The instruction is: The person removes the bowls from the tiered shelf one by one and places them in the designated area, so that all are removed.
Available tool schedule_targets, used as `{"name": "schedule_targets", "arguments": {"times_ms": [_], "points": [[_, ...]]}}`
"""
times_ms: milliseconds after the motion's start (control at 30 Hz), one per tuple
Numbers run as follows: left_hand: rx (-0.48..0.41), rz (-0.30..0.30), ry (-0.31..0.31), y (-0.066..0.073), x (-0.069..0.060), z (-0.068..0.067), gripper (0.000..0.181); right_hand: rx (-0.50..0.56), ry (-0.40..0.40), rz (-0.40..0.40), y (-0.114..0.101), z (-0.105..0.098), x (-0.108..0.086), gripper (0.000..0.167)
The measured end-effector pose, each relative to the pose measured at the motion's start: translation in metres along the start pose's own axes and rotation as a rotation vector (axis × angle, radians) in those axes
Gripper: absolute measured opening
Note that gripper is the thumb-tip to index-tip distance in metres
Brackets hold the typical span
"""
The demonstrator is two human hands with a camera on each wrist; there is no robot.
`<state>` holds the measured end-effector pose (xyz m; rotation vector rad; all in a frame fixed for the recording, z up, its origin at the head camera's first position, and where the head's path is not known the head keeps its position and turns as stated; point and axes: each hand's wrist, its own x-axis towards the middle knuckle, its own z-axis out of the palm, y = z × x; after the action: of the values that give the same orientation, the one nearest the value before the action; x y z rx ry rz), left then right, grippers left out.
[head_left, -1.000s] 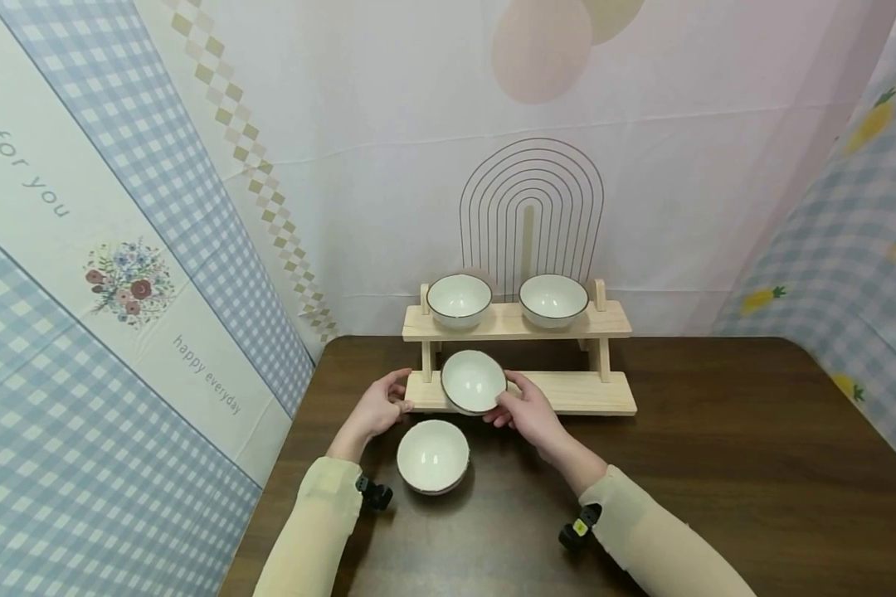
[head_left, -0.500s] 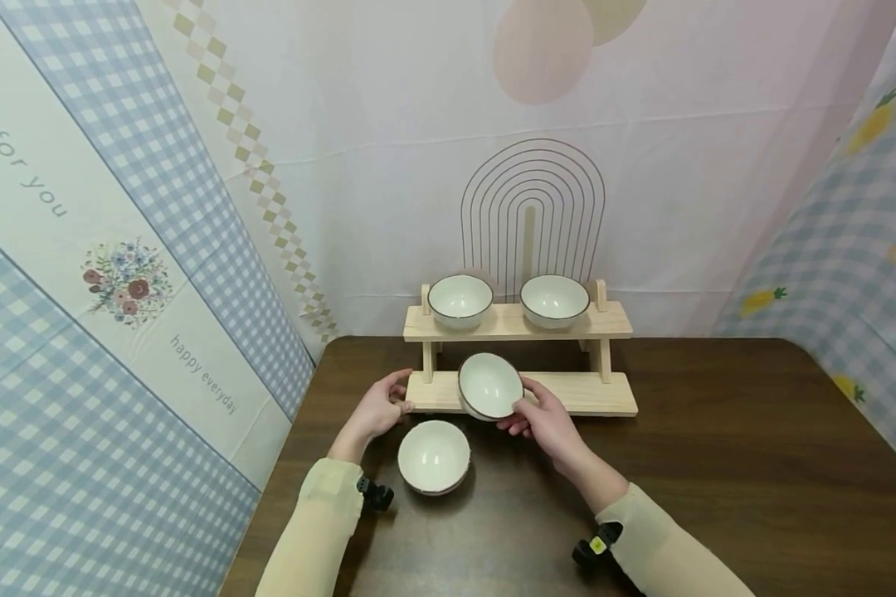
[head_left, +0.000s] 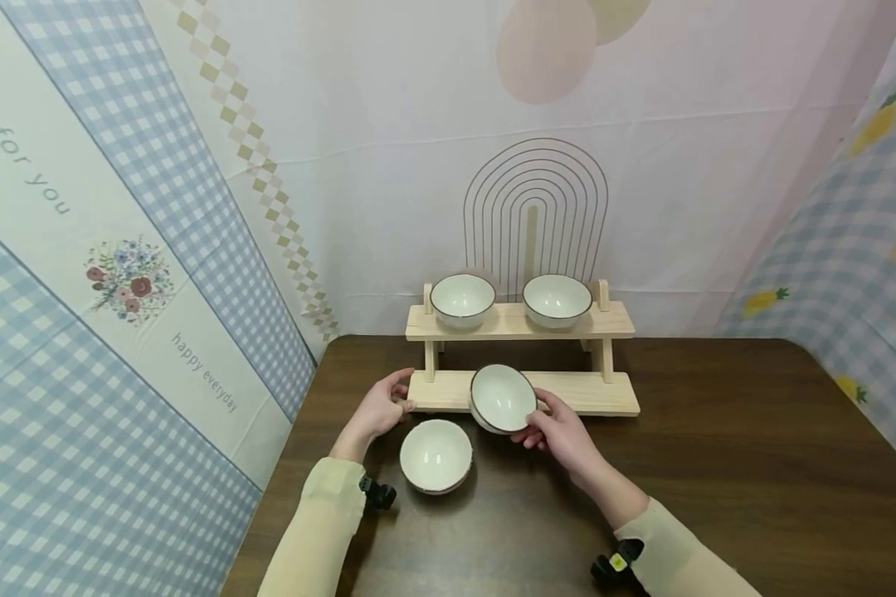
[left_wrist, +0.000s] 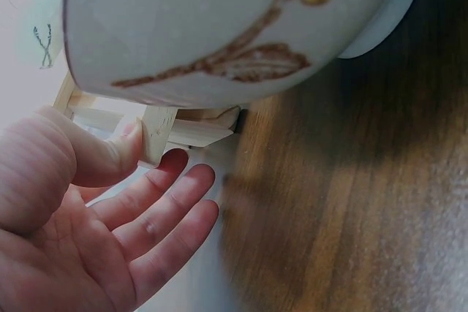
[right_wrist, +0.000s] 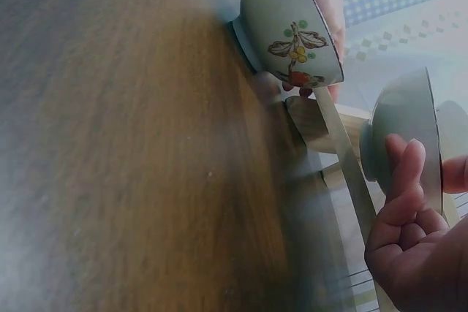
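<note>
My right hand (head_left: 560,431) pinches the rim of a white, dark-rimmed bowl (head_left: 504,399), thumb inside and fingers beneath. In the head view this bowl is tilted before the lower board of a two-tier wooden display stand (head_left: 590,391); the right wrist view shows its pale outside (right_wrist: 402,129). My left hand (head_left: 379,406) holds the left end of that lower board. Its thumb (left_wrist: 110,158) presses the board end in the left wrist view, with the other fingers loosely bent. Close to the left hand, another bowl (head_left: 436,456) stands upright on the table, floral outside (right_wrist: 292,34).
Two similar bowls, a left one (head_left: 463,300) and a right one (head_left: 557,300), sit on the stand's upper board. Brown wood forms the tabletop (head_left: 732,464). A patterned cloth (head_left: 388,166) hangs behind, with checked cloth at both sides.
My right hand has drawn the tilted bowl rightward and a little toward me, along the front of the lower board. The left hand stays at the board's end.
</note>
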<state>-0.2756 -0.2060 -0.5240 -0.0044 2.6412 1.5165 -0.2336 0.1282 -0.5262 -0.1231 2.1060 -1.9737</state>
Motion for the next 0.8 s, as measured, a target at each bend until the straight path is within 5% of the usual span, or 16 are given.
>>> {"name": "schedule_targets", "arguments": {"times_ms": [800], "points": [[-0.002, -0.008, 0.001, 0.002, -0.003, -0.001, 0.066, -0.155, -0.095, 0.019, 0.012, -0.023, -0.029, 0.065]]}}
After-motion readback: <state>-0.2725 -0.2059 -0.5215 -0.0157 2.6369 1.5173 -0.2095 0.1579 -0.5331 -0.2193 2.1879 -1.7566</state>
